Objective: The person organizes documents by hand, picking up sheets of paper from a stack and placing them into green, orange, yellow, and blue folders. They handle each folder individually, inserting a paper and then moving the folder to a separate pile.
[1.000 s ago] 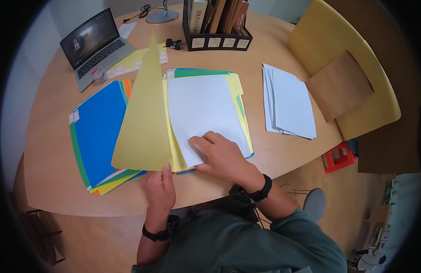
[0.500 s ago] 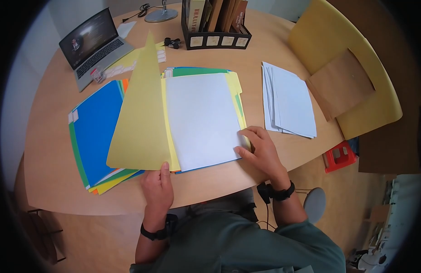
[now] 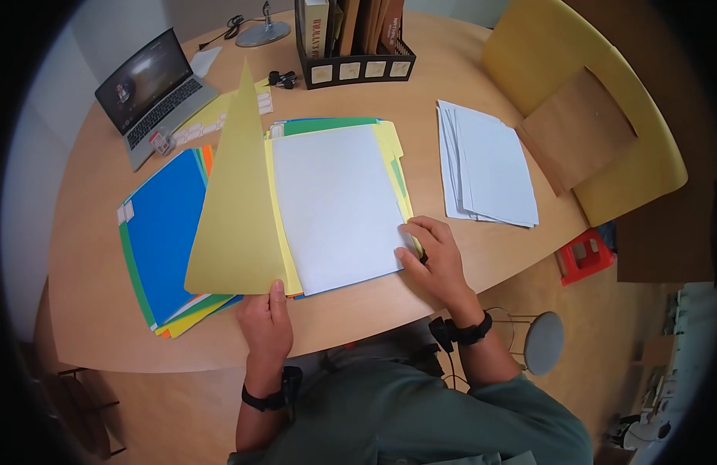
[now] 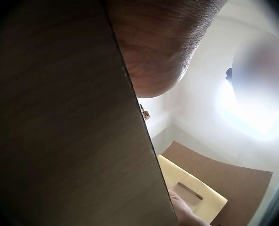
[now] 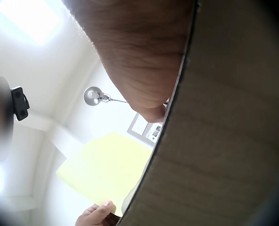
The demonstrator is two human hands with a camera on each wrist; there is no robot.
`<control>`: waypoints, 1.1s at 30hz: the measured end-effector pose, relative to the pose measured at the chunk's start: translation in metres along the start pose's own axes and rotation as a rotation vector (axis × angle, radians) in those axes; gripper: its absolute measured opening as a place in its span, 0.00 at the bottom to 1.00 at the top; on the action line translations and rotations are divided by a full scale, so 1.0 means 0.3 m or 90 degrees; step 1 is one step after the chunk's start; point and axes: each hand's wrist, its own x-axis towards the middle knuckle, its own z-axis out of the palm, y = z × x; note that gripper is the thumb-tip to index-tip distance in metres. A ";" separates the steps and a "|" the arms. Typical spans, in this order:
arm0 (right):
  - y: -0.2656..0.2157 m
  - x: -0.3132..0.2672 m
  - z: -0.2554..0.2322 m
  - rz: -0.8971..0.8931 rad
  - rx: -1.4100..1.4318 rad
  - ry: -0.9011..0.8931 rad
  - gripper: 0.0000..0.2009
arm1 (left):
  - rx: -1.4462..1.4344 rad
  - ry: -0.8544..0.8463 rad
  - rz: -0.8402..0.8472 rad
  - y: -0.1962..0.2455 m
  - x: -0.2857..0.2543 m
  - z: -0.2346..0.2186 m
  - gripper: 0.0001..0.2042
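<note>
A yellow file folder [image 3: 236,225] lies opened in the head view, its left flap raised. My left hand [image 3: 265,322] holds the lower edge of this flap, thumb on its inner face. White paper [image 3: 335,205] lies on the folder's right side, over a stack of coloured folders. My right hand [image 3: 438,263] rests at the paper's lower right edge, fingers and thumb spread apart and touching it. In the right wrist view the raised flap [image 5: 106,167] shows with the left thumb on it; the tabletop hides most of both wrist views.
Blue, green and yellow folders [image 3: 168,232] lie to the left, below a laptop [image 3: 153,89]. A pile of white papers [image 3: 489,167] is at the right. Behind stand a black file box [image 3: 358,70] with books, a lamp base [image 3: 263,33] and black clips [image 3: 282,79]. A yellow chair [image 3: 637,155] adjoins the table.
My right hand has moved right from the paper's lower left part to its lower right edge. The paper now lies flatter and squarer on the folder. My left hand keeps holding the flap.
</note>
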 end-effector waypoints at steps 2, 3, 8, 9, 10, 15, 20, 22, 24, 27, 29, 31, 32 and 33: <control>0.000 0.002 0.000 0.000 0.000 0.002 0.21 | 0.003 0.001 0.006 -0.009 -0.003 0.005 0.12; 0.001 0.001 0.001 0.004 0.003 0.002 0.21 | 0.006 0.002 0.012 -0.012 -0.004 0.006 0.13; 0.003 0.001 0.001 0.010 0.003 0.003 0.21 | 0.010 -0.006 0.017 -0.003 -0.001 0.005 0.13; 0.006 0.000 0.002 0.009 0.003 0.005 0.21 | 0.008 -0.002 0.024 -0.003 -0.001 0.006 0.12; 0.007 -0.001 0.003 0.007 0.003 0.006 0.20 | 0.009 -0.001 0.024 -0.003 -0.001 0.006 0.12; 0.002 0.001 -0.001 0.014 0.010 0.004 0.20 | 0.020 -0.015 0.018 -0.007 -0.003 0.000 0.11; -0.004 0.000 -0.004 0.030 0.025 0.000 0.20 | 0.022 -0.029 0.013 -0.008 -0.003 0.001 0.10; -0.009 0.001 -0.005 0.045 0.037 0.000 0.20 | 0.016 -0.028 0.014 -0.006 -0.002 0.004 0.10; -0.009 0.003 -0.006 0.049 0.038 -0.005 0.20 | 0.006 -0.028 0.023 -0.007 -0.003 0.003 0.10; -0.005 0.002 -0.003 0.057 0.040 -0.008 0.19 | 0.002 -0.030 0.012 -0.002 -0.003 0.000 0.10; -0.001 0.003 -0.002 0.061 0.042 -0.007 0.19 | 0.014 -0.032 0.010 0.000 -0.004 0.001 0.10; 0.002 0.003 0.000 0.055 0.031 -0.006 0.19 | 0.026 -0.035 0.010 -0.002 -0.004 0.000 0.10; 0.004 0.003 0.001 0.055 0.031 -0.005 0.19 | 0.024 -0.040 0.004 -0.004 -0.004 -0.001 0.10; 0.005 0.003 0.002 0.054 0.028 -0.005 0.19 | 0.021 -0.045 -0.001 -0.006 -0.002 -0.001 0.10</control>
